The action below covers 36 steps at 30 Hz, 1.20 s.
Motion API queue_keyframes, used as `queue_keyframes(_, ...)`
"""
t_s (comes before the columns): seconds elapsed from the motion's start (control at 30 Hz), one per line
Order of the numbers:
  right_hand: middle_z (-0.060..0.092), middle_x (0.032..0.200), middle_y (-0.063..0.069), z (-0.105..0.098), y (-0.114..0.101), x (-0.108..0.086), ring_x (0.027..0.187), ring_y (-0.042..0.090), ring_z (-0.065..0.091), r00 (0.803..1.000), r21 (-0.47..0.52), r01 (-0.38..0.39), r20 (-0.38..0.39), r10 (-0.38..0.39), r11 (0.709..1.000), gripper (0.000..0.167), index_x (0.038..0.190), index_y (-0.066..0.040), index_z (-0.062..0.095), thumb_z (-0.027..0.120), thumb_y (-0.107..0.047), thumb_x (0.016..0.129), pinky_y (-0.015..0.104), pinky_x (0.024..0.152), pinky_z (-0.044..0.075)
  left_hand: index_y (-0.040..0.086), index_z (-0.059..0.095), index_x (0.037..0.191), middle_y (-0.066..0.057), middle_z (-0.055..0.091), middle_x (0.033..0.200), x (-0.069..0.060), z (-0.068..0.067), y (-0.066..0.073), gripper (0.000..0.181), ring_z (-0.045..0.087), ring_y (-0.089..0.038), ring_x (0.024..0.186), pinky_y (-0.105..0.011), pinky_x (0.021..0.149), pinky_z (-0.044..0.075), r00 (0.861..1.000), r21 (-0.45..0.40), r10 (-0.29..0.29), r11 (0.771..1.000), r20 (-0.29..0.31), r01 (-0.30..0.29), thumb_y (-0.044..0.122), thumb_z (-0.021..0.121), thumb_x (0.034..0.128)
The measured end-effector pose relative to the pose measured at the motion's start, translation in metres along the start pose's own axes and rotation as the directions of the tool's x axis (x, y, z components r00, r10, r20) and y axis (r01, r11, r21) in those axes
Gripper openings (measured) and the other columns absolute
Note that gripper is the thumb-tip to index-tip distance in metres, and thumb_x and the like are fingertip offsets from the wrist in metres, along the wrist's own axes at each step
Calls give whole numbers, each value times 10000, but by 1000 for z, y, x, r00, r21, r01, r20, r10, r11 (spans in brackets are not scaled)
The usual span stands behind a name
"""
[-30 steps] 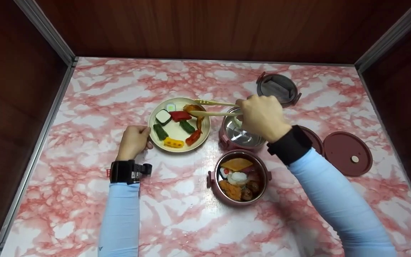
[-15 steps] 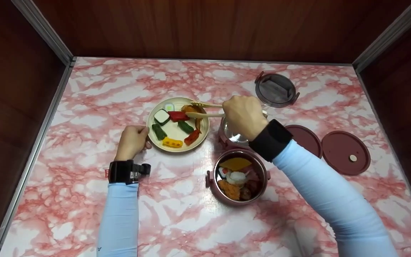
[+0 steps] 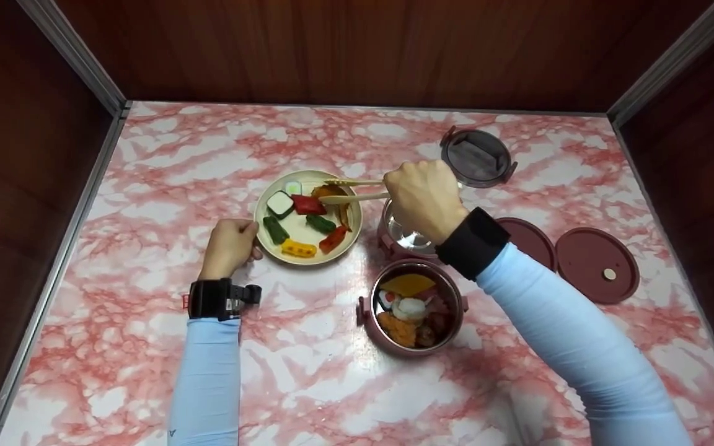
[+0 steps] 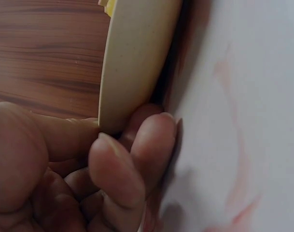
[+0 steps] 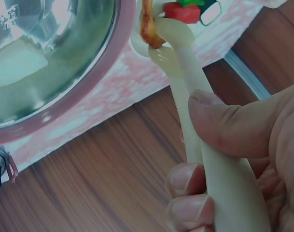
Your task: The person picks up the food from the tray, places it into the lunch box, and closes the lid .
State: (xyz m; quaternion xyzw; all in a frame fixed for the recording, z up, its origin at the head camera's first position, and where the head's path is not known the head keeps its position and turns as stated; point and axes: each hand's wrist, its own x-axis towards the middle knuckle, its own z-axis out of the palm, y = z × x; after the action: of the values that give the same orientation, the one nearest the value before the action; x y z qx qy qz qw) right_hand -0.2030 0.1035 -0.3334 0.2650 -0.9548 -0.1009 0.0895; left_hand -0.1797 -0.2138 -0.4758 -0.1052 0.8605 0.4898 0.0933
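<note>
My left hand [image 3: 228, 248] pinches the left rim of a round cream plate [image 3: 298, 228]; in the left wrist view the thumb touches the rim edge and fingers tuck beneath. On the plate lie several toy-like foods: a red piece [image 3: 308, 204], a green pepper [image 3: 320, 223], a yellow piece [image 3: 299, 249]. My right hand [image 3: 426, 198] grips cream tongs [image 3: 366, 196], one end spoon-shaped, one forked. Their ends are over the plate's right side, beside a glossy brown food piece [image 5: 149, 26]; whether they hold it, I cannot tell.
Under my right hand stands a steel-lined pot [image 3: 394, 238] with a pale piece [image 5: 19, 63] inside. Nearer me sits a second pot [image 3: 377, 341] filled with food. Two maroon discs [image 3: 599, 266] lie to the right, and a grey clip lid [image 3: 478, 158] behind.
My right hand and the tongs have moved left, bringing the tong ends further over the plate. The green pepper has turned slightly. My left hand stays at the rim.
</note>
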Motion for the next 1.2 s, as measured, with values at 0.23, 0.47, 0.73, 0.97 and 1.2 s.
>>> queue_keyframes(0.23,577,621,88,-2,9,-2,553,331,590,1000,46,-18,0,18,999,135,643,-118,563,593,-39,747,514,481,488,-16,675,1196,-124,668,670,0,0,0,328,637,-170,544,-242,453,448,1000,-7,-7,1000,0,7,205,478,1054)
queue_keyframes(0.47,587,661,68,-3,19,-1,591,327,589,992,101,-85,98,75,991,19,754,-157,661,651,-150,740,519,515,495,-5,674,1209,-134,671,666,0,0,-1,325,627,-167,527,-235,443,446,1000,10,8,1000,-3,-8,204,479,1053)
queue_keyframes(0.73,625,737,74,-3,25,0,664,337,615,960,143,-139,263,97,980,119,842,-174,697,701,-277,782,521,578,512,-9,677,1203,-135,669,664,-1,0,-2,324,623,-172,526,-241,449,445,1000,6,11,1000,-1,-11,196,472,1057)
queue_keyframes(0.97,621,737,105,-10,14,-5,666,355,626,955,119,-128,282,90,985,80,807,-114,674,682,-193,800,526,588,527,4,687,1183,-137,670,667,-1,-1,0,326,625,-183,529,-248,440,446,1000,9,7,1000,-7,-7,215,475,1055)
queue_keyframes(1.2,611,716,107,-18,-5,7,632,305,614,959,3,-77,273,73,997,38,794,-58,668,635,-72,807,465,514,535,-1,696,1149,-133,669,662,-1,0,0,314,625,-174,526,-239,441,442,1000,10,6,1000,-8,-6,200,474,1056)
